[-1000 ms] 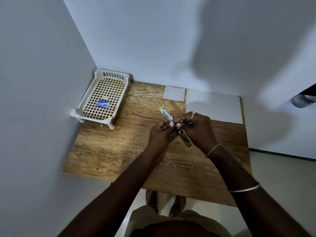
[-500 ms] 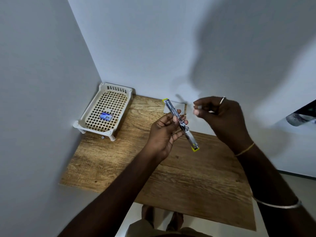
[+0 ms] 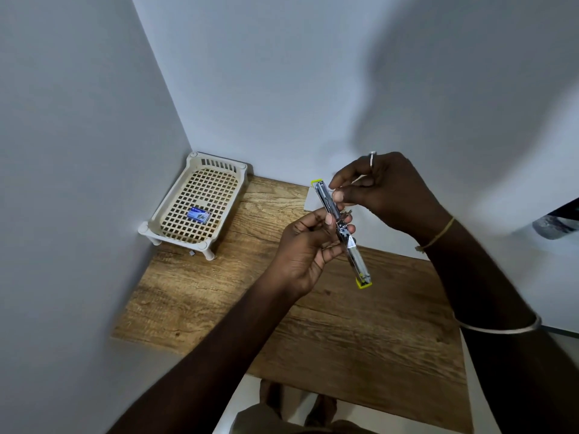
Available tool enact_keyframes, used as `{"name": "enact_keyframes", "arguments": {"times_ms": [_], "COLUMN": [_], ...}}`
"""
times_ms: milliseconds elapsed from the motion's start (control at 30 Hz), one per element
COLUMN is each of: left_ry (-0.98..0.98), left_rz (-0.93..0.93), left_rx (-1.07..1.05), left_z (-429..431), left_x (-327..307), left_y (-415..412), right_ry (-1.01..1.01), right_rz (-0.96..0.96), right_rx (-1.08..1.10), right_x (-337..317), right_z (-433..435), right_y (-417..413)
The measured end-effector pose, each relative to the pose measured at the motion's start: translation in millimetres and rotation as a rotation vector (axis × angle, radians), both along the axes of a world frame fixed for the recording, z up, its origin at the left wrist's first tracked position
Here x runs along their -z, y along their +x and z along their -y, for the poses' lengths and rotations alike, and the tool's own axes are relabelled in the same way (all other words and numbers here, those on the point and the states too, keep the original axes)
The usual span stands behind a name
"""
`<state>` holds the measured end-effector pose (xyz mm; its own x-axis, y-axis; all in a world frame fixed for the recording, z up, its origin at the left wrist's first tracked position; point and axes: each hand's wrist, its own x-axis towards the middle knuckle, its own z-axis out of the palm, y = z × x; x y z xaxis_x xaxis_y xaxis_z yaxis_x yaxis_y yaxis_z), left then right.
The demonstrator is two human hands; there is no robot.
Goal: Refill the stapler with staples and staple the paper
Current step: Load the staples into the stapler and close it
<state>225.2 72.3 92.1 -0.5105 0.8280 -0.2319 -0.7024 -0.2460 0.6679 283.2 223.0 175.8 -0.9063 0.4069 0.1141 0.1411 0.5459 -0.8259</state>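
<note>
A wooden table (image 3: 194, 296) with a strong grain fills a corner between two pale walls. A cream lattice basket (image 3: 175, 208) on short legs stands at its far left corner. A white sheet of paper (image 3: 308, 198) lies at the far edge, mostly hidden behind the hands.

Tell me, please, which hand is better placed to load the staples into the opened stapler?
The right hand, probably. Its fingertips are pinched at the upper half of the stapler, while the left hand has its grip on the stapler's middle, holding it above the table.
</note>
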Motion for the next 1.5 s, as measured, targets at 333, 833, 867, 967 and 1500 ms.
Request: {"name": "enact_keyframes", "arguments": {"times_ms": [333, 833, 867, 967, 1500], "left_ry": [-0.007, 0.006, 0.008, 0.001, -0.015], "left_rz": [0.011, 0.038, 0.035, 0.031, 0.036], "left_rx": [0.005, 0.029, 0.031, 0.032, 0.024], "left_z": [-1.4, -1.8, -1.8, -2.6, -5.6], "left_x": [-0.1, 1.9, 2.5, 4.5, 6.6], "left_y": [-2.2, -1.7, -1.3, -0.6, -0.7], "right_ry": [0.259, 0.354, 0.364, 0.383, 0.384], "right_rz": [0.120, 0.190, 0.199, 0.234, 0.175], "right_rx": [-0.022, -0.051, -0.062, -0.094, -0.013], "right_x": [-7.8, -10.9, -10.6, -10.4, 8.9], "right_z": [5.5, 5.2, 5.1, 4.2, 6.6], "right_y": [-8.6, -14.7, -14.9, -15.4, -4.7]}}
